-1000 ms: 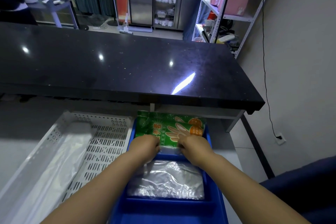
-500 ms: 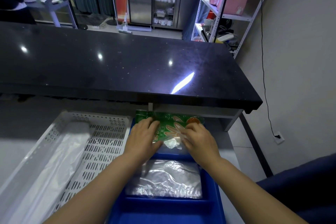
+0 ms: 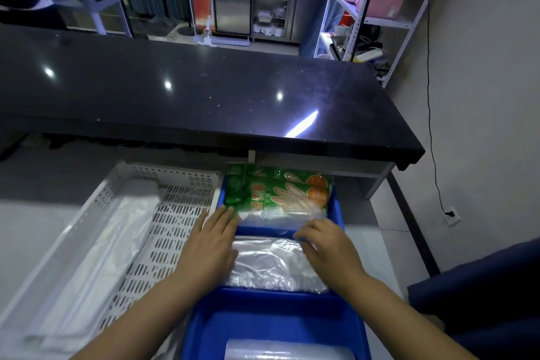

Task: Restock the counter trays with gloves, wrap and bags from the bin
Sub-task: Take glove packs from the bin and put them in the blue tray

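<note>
Gloves look done: 2 glove packs (image 3: 280,196) fill the far slot of the blue tray (image 3: 271,316). Your left hand (image 3: 210,245) lies flat, empty. Your right hand (image 3: 324,245) curls on the clear bags (image 3: 268,266); I cannot tell if it grips. The white tray (image 3: 175,231) looks half full.

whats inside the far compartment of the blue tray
The far compartment of the blue tray holds green glove packs, at least two overlapping, with clear plastic showing at their near edge. Whatever lies beneath the packs is covered.
</note>
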Available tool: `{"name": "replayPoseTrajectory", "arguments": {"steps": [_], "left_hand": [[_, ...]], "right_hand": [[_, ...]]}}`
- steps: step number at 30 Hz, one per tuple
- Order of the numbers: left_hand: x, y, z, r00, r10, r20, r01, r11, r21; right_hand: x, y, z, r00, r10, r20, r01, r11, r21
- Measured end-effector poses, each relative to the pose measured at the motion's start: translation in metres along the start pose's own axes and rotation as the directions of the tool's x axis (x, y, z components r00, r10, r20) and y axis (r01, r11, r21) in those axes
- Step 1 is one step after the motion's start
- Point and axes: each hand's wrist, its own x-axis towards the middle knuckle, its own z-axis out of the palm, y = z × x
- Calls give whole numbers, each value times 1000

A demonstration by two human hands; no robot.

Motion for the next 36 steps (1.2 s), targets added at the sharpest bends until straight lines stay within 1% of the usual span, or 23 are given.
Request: {"name": "replayPoseTrajectory", "arguments": {"steps": [2,5,8,10,12,14,17,22,26,30,36], "left_hand": [[-21,-4,2,1000,-15,-1,15,1000,-19],[-47,-7,3,999,-27,-47,19,986,-166],[-70,-9,7,998,-9,-59,-16,913,-407],[-78,-10,9,999,-15,-49,-12,864,-503],[-80,-10,12,999,-18,-41,-5,859,-512],[-82,-9,16,998,-38,-42,10,848,-530],[-90,-5,20,997,-76,-32,45,825,-564],[-101,-4,21,995,-101,-24,68,804,-590],[-112,-6,24,992,-119,-44,69,798,-598],[-118,-4,23,988,-138,-63,75,805,-588],[-121,2,13,988,-142,-65,85,839,-537]], "right_hand": [[-9,-24,7,997,-68,25,67,997,27],[-17,-53,22,992,-117,56,113,991,74],[-25,-72,42,987,-61,146,50,996,76],[-31,-81,53,978,-26,208,18,999,42],[-35,-89,62,970,-16,244,19,1000,-10],[-35,-93,70,971,14,238,-8,1000,-28],[-34,-98,75,977,73,201,-76,997,7],[-38,-106,74,968,111,227,-128,990,58],[-45,-115,73,962,98,253,-121,990,74],[-52,-118,72,966,95,242,-119,989,86],[-53,-119,69,968,92,234,-105,994,43]]}}
